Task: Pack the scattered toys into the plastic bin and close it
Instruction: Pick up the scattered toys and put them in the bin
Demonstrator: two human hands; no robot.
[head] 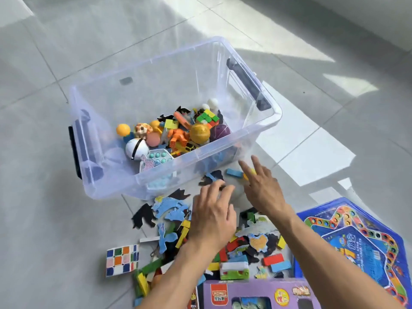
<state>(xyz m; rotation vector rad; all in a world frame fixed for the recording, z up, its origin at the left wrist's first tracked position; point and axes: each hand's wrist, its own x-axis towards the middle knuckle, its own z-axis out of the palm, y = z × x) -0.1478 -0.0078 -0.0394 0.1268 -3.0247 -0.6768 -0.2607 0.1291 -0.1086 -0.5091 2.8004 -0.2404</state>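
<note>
Your left hand [211,216] is down over the heap of toys on the tiled floor [44,219], palm down, its fingers bent at the tips onto a dark puzzle piece [211,178] just in front of the bin; whether it has truly pinched that piece or only touches it you cannot tell from here. Your right hand [263,188] is beside it, fingers spread and straight, released, holding nothing, its fingertips near a blue block [234,172] that lies on the floor close to the bin's near wall. The clear plastic bin [263,128] stands open on the floor ahead of you, turned at an angle, with a dark handle [247,83] at its right end and another at its left. It is already partly filled at the near side: a yellow ball [199,132], a puzzle cube [207,117], an orange figure [178,137], a white egg-shaped toy [136,149] and a pale bubble toy [159,156] lie among smaller bits. Outside the bin, under and around your forearms, the pile of puzzle pieces and coloured blocks [276,259] is still spread out. A flat checkered square [122,259] lies to the left of the pile, a blue game board [356,241] to the right, and a purple box [256,295] at the bottom edge, nearest you. No lid is in view.
</note>
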